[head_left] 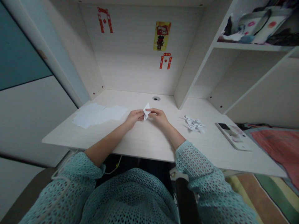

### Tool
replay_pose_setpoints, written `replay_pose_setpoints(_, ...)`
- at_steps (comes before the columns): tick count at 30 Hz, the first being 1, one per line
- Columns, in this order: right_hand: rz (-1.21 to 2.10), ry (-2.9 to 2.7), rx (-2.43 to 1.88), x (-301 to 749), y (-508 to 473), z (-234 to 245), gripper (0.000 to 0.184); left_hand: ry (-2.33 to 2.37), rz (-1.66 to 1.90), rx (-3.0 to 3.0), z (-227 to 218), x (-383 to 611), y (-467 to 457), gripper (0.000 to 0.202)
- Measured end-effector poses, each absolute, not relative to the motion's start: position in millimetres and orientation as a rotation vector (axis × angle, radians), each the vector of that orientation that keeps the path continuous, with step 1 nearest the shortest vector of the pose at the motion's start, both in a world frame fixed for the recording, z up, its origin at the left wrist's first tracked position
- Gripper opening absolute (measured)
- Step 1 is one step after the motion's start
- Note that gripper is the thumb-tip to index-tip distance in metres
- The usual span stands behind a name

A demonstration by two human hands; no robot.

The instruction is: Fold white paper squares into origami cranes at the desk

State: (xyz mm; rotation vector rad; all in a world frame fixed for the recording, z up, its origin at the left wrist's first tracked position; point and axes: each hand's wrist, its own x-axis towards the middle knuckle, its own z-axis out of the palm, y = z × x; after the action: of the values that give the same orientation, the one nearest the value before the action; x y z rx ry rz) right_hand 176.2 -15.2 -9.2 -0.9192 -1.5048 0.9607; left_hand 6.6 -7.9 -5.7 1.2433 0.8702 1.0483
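Observation:
Both my hands meet near the middle of the white desk (144, 140). Between them stands a small folded piece of white paper (146, 111), pointed at the top. My left hand (134, 118) pinches its left side, and my right hand (158, 117) holds its right side. Most of the lower paper edges are hidden by my fingers. Flat, thin white paper sheets (98, 115) lie to the left of my left hand, not touching it.
A crumpled printed paper (193, 123) lies right of my right hand. Farther right sit a phone and a flat printed card or case (231, 135). A back panel with red paper decorations, a cable hole, and a shelf with bags stand beyond the desk.

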Motion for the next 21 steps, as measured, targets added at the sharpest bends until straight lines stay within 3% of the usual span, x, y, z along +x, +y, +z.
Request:
replay_pose_setpoints(7,1.169,-1.225,-0.903,174.8,-15.9,-8.2,0.030,0.858,1.058,1.226,-9.3,7.8,-6.8,0.039)
replay_pose_setpoints(17,1.229,-1.137,-1.052,175.4,-17.1,-8.7,0.033,0.898,1.054,1.248,-10.9,9.6,-7.1,0.039)
replay_pose_setpoints(21,1.214,-1.145,-1.057,176.7,-18.6,-6.2,0.034,0.925,1.093,1.322,-10.1,10.8,-7.4,0.048)
